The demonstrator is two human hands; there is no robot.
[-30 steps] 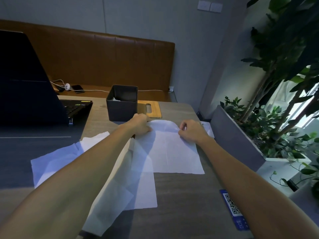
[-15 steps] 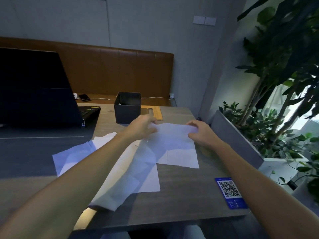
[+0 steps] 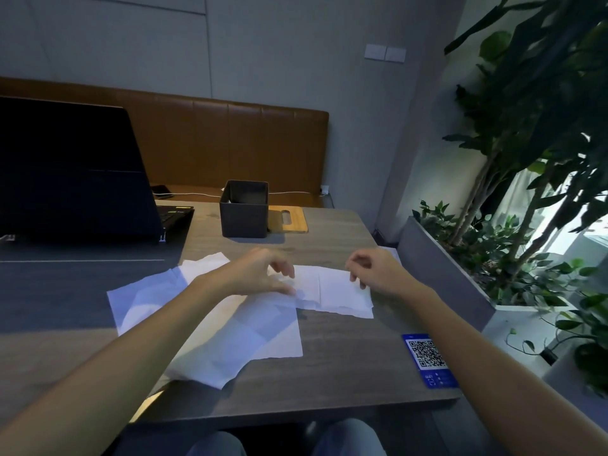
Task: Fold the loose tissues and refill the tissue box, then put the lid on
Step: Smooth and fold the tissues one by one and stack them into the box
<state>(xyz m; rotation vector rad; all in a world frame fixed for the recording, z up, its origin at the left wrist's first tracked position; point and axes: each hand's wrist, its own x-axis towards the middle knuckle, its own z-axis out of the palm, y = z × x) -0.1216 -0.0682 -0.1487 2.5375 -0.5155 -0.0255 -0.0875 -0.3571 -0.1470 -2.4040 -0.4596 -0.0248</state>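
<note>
We are resting our left hand (image 3: 260, 274), fingers (image 3: 287, 270) loose, on the folded tissue (image 3: 332, 287) at nine o'clock. Our right hand (image 3: 381, 273) is touching three o'clock, grip unclear.

Bare table (image 3: 329, 245) between the tissue box (image 3: 244, 215) and the tissues (image 3: 256, 330) is passable; laptop (image 3: 72, 172) blocks the left, planter (image 3: 441, 261) crowds the right.

lid (image 3: 289, 219) right of tissue box (image 3: 244, 215), loose tissues (image 3: 250, 327) before them
</note>
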